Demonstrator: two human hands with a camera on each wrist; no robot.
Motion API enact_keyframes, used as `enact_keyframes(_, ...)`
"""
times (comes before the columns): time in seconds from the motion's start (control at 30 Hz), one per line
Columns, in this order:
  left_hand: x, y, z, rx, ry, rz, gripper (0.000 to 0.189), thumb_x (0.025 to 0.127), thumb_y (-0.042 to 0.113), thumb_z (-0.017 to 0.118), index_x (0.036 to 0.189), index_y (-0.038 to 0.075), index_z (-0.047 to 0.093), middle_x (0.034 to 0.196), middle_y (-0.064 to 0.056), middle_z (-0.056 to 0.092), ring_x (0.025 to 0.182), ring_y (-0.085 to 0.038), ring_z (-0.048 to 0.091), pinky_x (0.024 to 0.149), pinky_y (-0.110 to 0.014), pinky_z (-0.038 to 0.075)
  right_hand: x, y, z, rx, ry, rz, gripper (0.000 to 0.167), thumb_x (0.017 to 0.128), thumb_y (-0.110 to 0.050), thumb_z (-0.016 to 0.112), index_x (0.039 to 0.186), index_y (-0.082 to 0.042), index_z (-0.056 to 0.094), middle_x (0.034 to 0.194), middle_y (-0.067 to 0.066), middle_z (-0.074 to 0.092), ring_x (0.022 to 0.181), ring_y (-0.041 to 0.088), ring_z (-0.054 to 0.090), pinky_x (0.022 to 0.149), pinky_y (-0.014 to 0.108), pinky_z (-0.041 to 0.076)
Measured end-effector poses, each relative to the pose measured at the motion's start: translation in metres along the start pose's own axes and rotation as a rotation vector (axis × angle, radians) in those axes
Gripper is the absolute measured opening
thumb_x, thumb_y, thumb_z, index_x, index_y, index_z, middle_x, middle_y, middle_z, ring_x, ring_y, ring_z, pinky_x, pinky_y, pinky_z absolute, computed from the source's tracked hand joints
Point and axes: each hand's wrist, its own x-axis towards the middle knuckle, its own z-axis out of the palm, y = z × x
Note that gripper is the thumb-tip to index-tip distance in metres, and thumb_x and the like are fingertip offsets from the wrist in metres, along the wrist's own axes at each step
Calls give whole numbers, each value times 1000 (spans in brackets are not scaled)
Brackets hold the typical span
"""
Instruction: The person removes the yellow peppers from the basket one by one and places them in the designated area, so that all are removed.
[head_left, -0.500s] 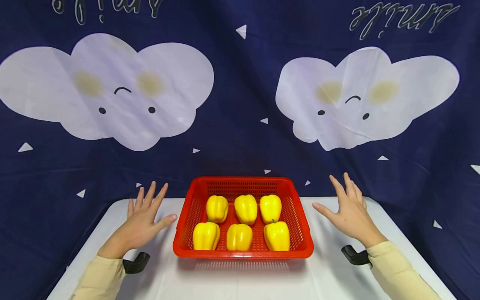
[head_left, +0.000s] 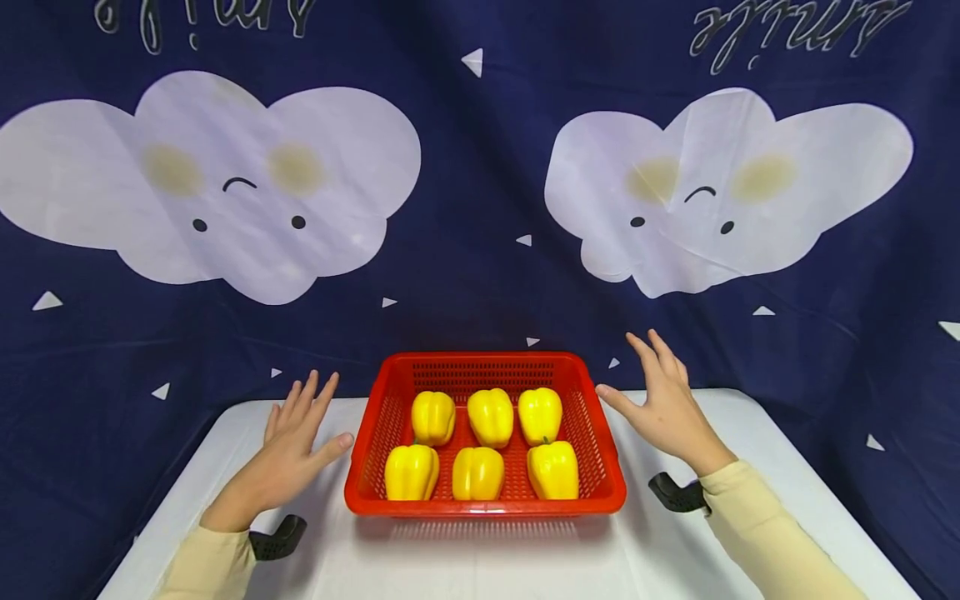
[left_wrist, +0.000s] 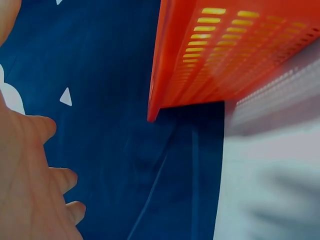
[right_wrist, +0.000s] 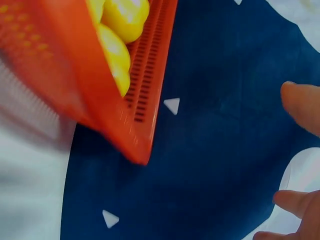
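Steering remotely, I'd bring the left hand [head_left: 283, 457] and right hand [head_left: 667, 412], fingers extended and empty, evenly toward the basket [head_left: 483, 508].

Navy cloth backdrop [head_left: 480, 208], upside-down white clouds [head_left: 277, 183], small pale triangles [head_left: 472, 62], white table [head_left: 480, 558]

Bright, even light fills the head view, seemingly from above, leaving white glints on the yellow bell peppers [head_left: 478, 473]. A soft, pinkish shadow lies under the red plastic basket [head_left: 480, 508], toward the near edge of the white table [head_left: 472, 571]. Pale streaks of sheen cross the navy backdrop [head_left: 480, 183]. Both wrist views look dimmer and softer; the table blurs there, and the basket's closest rim smears in the right one.
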Motion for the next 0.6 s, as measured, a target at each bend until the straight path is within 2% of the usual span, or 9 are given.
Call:
enact_keyframes(0.3, -3, 1, 15, -74, 7, 16, 84, 98, 41, 59, 163, 13, 12, 164, -29, 1, 147, -55, -3, 110, -74, -9, 11, -14, 15, 104, -47, -2, 86, 94, -48, 66, 158, -5, 27, 163, 24, 16, 143, 52, 23, 104, 77, 27)
enact_keyframes(0.4, -4, 2, 21, -103, 8, 15, 83, 99, 39, 58, 163, 16, 11, 165, -28, 1, 148, -54, -3, 110, -75, -7, 15, -18, 21, 136, -61, -1, 84, 94, -46, 66, 157, -6, 28, 161, 24, 22, 135, 50, 38, 103, 70, 37)
enact_keyframes(0.47, -5, 2, 25, -116, 10, 17, 82, 99, 38, 58, 163, 17, 11, 165, -27, 1, 148, -54, -2, 110, -75, -6, 17, -19, 26, 175, -73, -3, 83, 95, -44, 67, 157, -5, 27, 160, 24, 25, 131, 49, 43, 102, 65, 42)
enact_keyframes(0.6, -6, 3, 32, -148, 12, 31, 82, 99, 36, 58, 164, 20, 10, 165, -26, 2, 148, -53, -2, 109, -76, -4, 24, -24, 33, 246, -111, 9, 82, 96, -42, 67, 157, -5, 26, 158, 25, 27, 133, 49, 43, 103, 60, 44)
